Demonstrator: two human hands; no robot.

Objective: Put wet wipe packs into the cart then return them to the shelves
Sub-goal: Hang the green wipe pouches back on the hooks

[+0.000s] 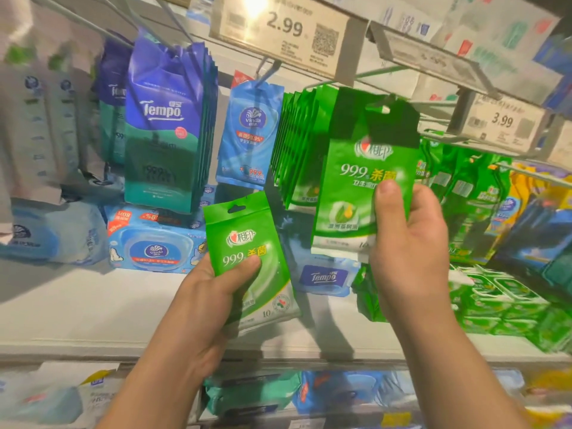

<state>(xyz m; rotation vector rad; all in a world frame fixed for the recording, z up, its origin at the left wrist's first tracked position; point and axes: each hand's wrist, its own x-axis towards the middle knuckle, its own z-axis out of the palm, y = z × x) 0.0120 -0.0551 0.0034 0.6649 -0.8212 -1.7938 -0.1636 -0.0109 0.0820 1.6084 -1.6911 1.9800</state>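
Head view: the right hand (408,243) is closed on a flat green plastic wet wipe pack with white and yellow lettering (362,181), thumb pressed on its front face and fingers hidden behind it. The pack is held upright, raised so that the punched hang hole in its dark green top flap (385,110) sits just beside the tip of a thin metal display peg (433,103), in front of a row of matching green packs (297,144) already hung there. Whether the peg has entered the hole cannot be told.

The left hand (213,292) grips a second green wet wipe pack of the same kind (247,252), thumb across its front, lower down and tilted slightly, in front of the pale grey shelf board (77,305). It is kept well apart from the peg.

Judged from this, the step in hand is the returning of packs to the shelf hooks. It would be done well if the raised pack were kept square to the peg, the hole lined up with the peg tip, and the pack slid back until it meets the hung row. The grip would best be kept low on the pack so the flap is left free. The second pack should be held clear until the first is seated.

Further out, dark blue Tempo packs (164,119), a light blue Vinda pack (247,134) and a white price label reading 2.99 (284,26) are hung nearby.
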